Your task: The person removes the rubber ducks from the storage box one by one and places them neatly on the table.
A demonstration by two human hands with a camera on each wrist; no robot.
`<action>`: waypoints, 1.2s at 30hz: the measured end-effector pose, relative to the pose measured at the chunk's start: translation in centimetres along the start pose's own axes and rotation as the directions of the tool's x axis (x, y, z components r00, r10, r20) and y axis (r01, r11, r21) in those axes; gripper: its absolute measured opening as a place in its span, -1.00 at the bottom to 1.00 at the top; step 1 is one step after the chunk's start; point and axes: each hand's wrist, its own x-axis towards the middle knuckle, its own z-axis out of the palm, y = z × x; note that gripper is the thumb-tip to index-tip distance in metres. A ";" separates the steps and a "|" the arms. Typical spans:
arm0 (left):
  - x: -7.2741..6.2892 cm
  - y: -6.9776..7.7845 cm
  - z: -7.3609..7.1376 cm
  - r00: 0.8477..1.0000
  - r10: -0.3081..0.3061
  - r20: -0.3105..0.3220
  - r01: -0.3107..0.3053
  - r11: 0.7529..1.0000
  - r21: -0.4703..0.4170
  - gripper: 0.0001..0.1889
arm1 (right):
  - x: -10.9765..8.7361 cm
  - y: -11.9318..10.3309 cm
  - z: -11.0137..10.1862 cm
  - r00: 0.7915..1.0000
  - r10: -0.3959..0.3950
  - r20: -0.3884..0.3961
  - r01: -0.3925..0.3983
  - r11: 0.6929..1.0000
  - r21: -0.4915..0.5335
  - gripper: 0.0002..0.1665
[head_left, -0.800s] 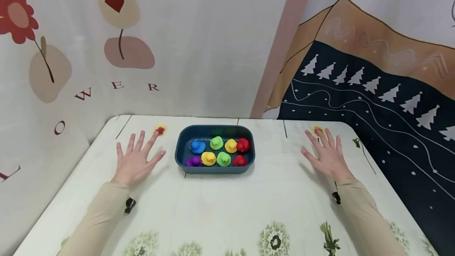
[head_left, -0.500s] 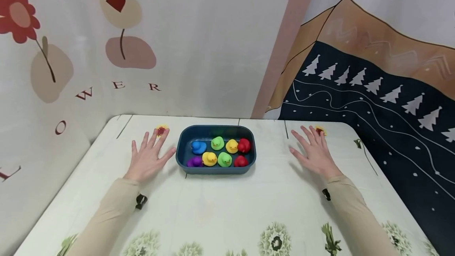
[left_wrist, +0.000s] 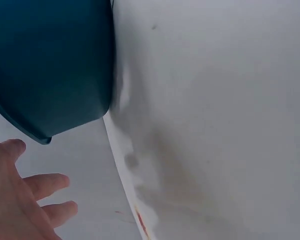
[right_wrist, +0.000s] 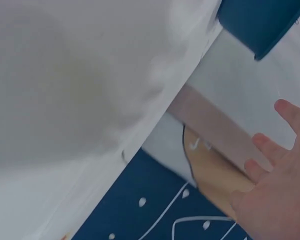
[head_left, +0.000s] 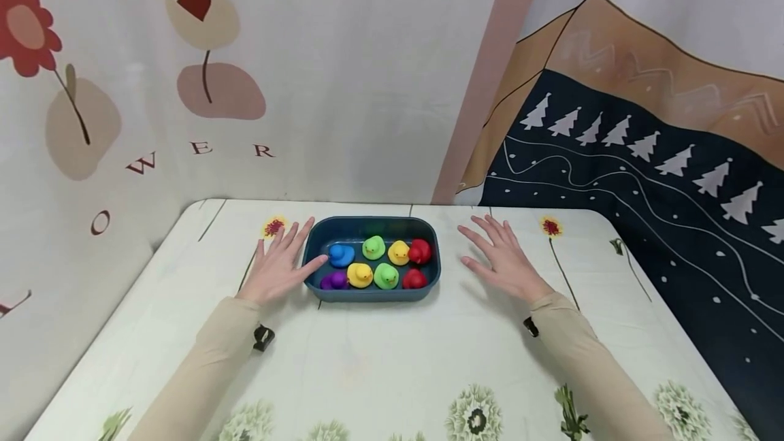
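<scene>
A dark blue rectangular tub (head_left: 371, 295) stands on the table, holding several small rubber ducks. Among them are a blue duck (head_left: 341, 255), a purple duck (head_left: 334, 280), a yellow duck (head_left: 360, 275), a green duck (head_left: 386, 275) and a red duck (head_left: 414, 278). My left hand (head_left: 279, 269) hovers at the tub's left end with fingers spread, its thumb overlapping the rim in the head view. To the tub's right, a small gap away, my right hand (head_left: 503, 260) is held with its fingers spread. Neither hand holds anything.
A white tablecloth (head_left: 392, 359) printed with flowers covers the table. Behind it hangs a pale curtain (head_left: 343, 87) with flower prints and letters. A dark cloth with white trees (head_left: 643, 148) hangs along the right side.
Both hands have moved inward from the sides toward the tub, fingers still spread. The left hand now reaches its left end. The tub and ducks have stayed in place.
</scene>
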 end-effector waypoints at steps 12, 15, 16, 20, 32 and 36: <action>0.6 0.5 0.7 0.998 0.017 0.064 -0.012 0.997 -0.082 -0.07 | 2.2 -2.0 2.0 0.996 -0.063 0.069 0.058 0.996 0.065 -0.33; 0.7 0.4 0.7 0.996 0.014 0.089 -0.003 0.992 -0.125 -0.04 | 2.7 -2.5 2.4 0.994 -0.076 0.077 0.068 0.992 0.106 -0.35; 0.7 0.3 0.7 0.995 0.020 0.100 -0.005 0.989 -0.147 -0.02 | 2.9 -2.7 2.5 0.994 -0.079 0.076 0.069 0.990 0.120 -0.36; 0.9 0.2 0.8 0.989 0.026 0.145 0.008 0.973 -0.231 0.05 | 3.4 -3.2 3.0 0.993 -0.081 0.085 0.063 0.980 0.191 -0.40; 1.1 0.1 0.7 0.975 0.026 0.221 0.040 0.956 -0.289 0.18 | 4.6 -3.9 4.0 0.988 -0.037 0.150 -0.018 0.935 0.354 -0.48; 1.0 0.0 0.6 0.968 0.036 0.250 0.041 0.954 -0.297 0.21 | 5.0 -3.8 4.3 0.989 -0.045 0.140 -0.016 0.915 0.403 -0.50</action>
